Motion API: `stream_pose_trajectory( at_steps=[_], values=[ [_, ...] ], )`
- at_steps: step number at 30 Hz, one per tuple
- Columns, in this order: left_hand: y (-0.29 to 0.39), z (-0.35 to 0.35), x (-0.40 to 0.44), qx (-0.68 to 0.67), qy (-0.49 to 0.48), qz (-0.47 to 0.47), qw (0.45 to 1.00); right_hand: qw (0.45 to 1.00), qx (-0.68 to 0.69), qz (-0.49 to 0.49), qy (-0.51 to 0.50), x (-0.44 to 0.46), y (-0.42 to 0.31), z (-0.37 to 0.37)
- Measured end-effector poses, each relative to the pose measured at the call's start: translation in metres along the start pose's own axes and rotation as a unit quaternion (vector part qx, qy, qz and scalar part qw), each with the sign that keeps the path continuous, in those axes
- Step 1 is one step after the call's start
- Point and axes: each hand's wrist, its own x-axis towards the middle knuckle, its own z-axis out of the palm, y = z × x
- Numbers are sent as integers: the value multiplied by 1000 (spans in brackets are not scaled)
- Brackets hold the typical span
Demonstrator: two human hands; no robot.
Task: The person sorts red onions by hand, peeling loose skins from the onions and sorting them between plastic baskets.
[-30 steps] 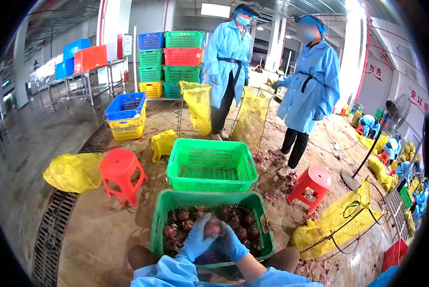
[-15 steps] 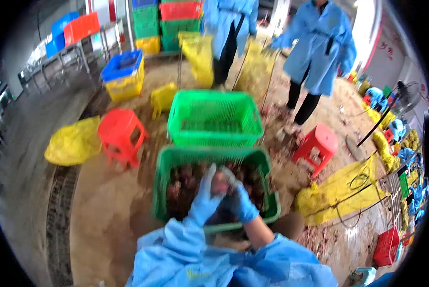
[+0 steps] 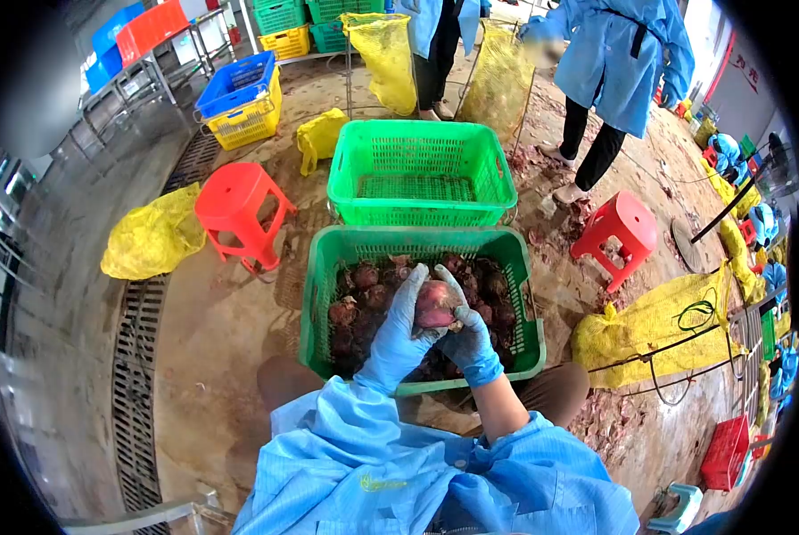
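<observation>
Both of my hands wear blue gloves and hold one red onion [image 3: 436, 304] between them. My left hand [image 3: 401, 332] is closed around its left side, thumb and fingers against the skin. From the right, my right hand [image 3: 467, 341] grips the same onion; its glove is dirty at the fingers. Below them is a dark green crate [image 3: 314, 308] with many red onions [image 3: 364, 275] lying in it, some hidden under my hands. Just beyond it stands a brighter green crate [image 3: 422, 217], its slatted floor showing.
Red stools stand left [image 3: 235, 198] and right [image 3: 630, 223]. A yellow mesh sack [image 3: 154, 234] lies at left, another sack [image 3: 649, 339] at right. Two people in blue gowns [image 3: 627, 62] stand ahead beside a filled mesh bag [image 3: 499, 85]. Onion skins litter the floor.
The view has tilted down and sharpened, so the crates and stools sit differently in it. The onion stays between my hands, now showing more clearly.
</observation>
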Motion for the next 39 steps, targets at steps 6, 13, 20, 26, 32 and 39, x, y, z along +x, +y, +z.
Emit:
stream_pose_trajectory(
  at_steps=[6,13,20,26,32,39],
  values=[
    [3,2,-4,19,1,-4,1000,993,-98,-35,48,-1,5,-2],
    [-36,13,-27,0,-60,-157,986,987,54,69,134,-11,34,-56],
    [-64,9,-71,40,-35,-320,946,943,150,84,285,-35,29,-68],
    [-125,12,-124,190,-5,-431,882,964,49,-7,262,-16,8,-68],
    [-112,19,-128,347,-63,-383,854,974,132,-19,181,-4,-4,-59],
    [-117,24,-124,368,-43,-384,846,989,128,-14,69,8,-8,-44]
  ],
)
